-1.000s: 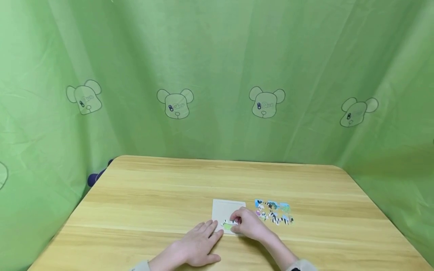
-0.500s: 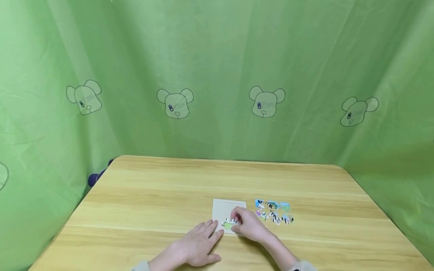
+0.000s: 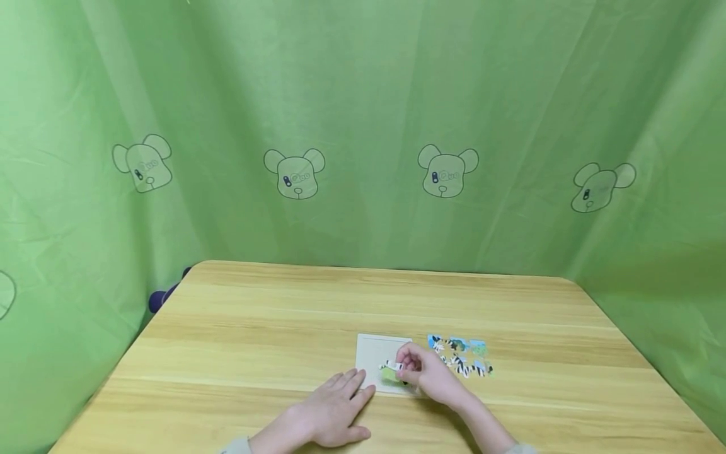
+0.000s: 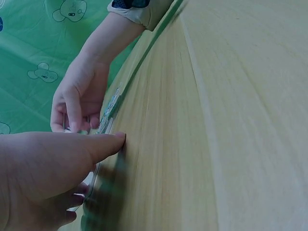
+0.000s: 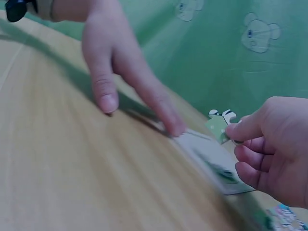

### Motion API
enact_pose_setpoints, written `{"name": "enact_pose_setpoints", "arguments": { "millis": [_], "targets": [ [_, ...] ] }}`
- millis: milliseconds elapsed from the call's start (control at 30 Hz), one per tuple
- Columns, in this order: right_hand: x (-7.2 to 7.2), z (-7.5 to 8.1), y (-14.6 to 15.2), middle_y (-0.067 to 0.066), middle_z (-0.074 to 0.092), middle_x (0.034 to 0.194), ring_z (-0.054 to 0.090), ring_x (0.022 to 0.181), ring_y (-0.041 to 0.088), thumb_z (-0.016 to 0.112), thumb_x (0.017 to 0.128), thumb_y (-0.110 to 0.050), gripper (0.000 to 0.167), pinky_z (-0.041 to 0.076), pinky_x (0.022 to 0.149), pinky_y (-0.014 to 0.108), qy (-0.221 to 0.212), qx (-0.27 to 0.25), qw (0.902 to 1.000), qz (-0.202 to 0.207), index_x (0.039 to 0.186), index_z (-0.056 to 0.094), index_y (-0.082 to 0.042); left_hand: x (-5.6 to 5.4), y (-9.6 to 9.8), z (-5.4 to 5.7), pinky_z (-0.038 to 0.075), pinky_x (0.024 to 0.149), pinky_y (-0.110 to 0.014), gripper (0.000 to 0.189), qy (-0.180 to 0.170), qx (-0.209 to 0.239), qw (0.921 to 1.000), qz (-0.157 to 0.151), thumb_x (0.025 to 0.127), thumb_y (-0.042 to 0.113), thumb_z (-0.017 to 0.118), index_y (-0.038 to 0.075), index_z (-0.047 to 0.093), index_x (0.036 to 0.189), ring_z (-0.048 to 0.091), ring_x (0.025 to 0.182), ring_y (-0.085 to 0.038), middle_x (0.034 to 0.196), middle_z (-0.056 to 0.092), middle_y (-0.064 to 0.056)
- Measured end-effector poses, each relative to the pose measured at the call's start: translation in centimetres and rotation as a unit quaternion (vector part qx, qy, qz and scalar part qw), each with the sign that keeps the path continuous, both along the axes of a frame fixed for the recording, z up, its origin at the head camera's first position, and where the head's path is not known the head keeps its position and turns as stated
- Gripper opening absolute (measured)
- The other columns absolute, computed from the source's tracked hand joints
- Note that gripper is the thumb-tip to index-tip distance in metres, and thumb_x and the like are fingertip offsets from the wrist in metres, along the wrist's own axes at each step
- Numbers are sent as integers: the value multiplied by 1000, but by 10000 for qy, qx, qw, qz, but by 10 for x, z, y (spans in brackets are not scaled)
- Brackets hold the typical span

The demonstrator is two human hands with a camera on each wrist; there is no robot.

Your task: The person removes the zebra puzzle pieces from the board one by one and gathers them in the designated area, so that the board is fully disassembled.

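Note:
My right hand (image 3: 429, 375) pinches a green jigsaw piece (image 5: 219, 125) with black-and-white stripes between thumb and fingers. In the right wrist view the piece is raised above a pale square puzzle board (image 3: 374, 348), tilted, with part of it hidden by the thumb. My left hand (image 3: 334, 408) lies spread on the table, its fingertips at the board's left and near edges. The left wrist view shows the left thumb (image 4: 108, 146) stretched out over the wood, with the right hand beyond it.
Several jigsaw pieces (image 3: 462, 366) with zebra stripes, blue and green lie right of the board, partly behind the right hand. The wooden table (image 3: 272, 315) is backed by a green curtain (image 3: 363, 233) with bear heads. A dark purple object (image 3: 159, 300) shows past the left table edge.
My right hand has shifted a little to the right with the striped piece, which has come up and tilted off the board. The left hand has stayed in place.

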State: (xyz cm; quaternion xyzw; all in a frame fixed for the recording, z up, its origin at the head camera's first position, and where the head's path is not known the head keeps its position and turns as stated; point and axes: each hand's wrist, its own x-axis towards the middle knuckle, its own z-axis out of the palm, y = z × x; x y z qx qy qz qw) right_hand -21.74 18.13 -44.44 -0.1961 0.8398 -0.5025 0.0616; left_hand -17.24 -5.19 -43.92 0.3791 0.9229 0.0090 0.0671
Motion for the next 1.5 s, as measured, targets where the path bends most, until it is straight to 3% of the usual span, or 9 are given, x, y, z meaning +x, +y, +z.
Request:
{"name": "enact_pose_setpoints", "arguments": {
  "millis": [300,467,800,1033,1500],
  "targets": [
    [0,13,44,10,54,85,54,75,14,67,79,-2,25,51,65,22,-337,-436,9975,-438,98,53,6,0,0,1,24,110,-38,71,85,-17,10000,-32,89,58,44,15,33,144,24,137,-25,149,26,-13],
    [4,11,73,10,54,82,55,72,14,68,79,-3,26,53,63,26,-501,-403,9955,-698,98,53,7,0,0,0,24,110,-38,71,61,3,10000,-53,89,57,44,14,33,144,25,137,-26,149,26,-13],
    [17,3,110,8,54,78,56,66,16,63,82,-3,25,52,58,25,-980,-124,9927,-695,99,51,11,0,0,2,24,110,-38,71,21,-30,10000,-27,89,58,43,15,32,145,24,137,-25,150,25,-12],
    [21,0,122,9,57,71,55,59,15,64,83,-7,25,49,49,23,-1167,48,9924,-398,98,54,11,0,0,1,24,110,-38,71,30,-56,10000,-29,89,58,43,15,32,145,24,137,-25,150,25,-12],
    [19,-1,119,6,56,65,52,52,13,66,84,-15,29,48,43,25,-1035,686,9901,-657,101,60,7,1,-1,1,24,110,-38,71,42,-12,10000,-71,90,57,43,14,32,145,24,137,-26,150,25,-13]
  ]
}}
